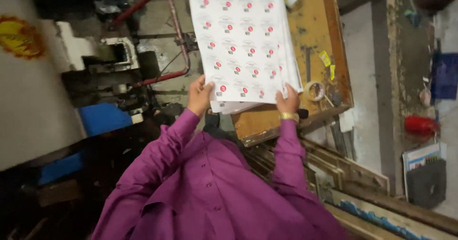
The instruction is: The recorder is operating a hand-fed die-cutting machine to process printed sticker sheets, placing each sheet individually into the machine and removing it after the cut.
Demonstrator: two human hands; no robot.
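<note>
Printed label sheets (244,44), a thick stack, pinched at near corners by left hand (199,96) and right hand (288,100), lifted over wooden table (315,54) for squaring.

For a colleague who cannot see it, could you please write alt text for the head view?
Both hands, left hand and right hand, grip the near edge of a stack of printed sheets with rows of red-dotted labels, above a worn wooden table. Purple sleeves fill the foreground.
</note>
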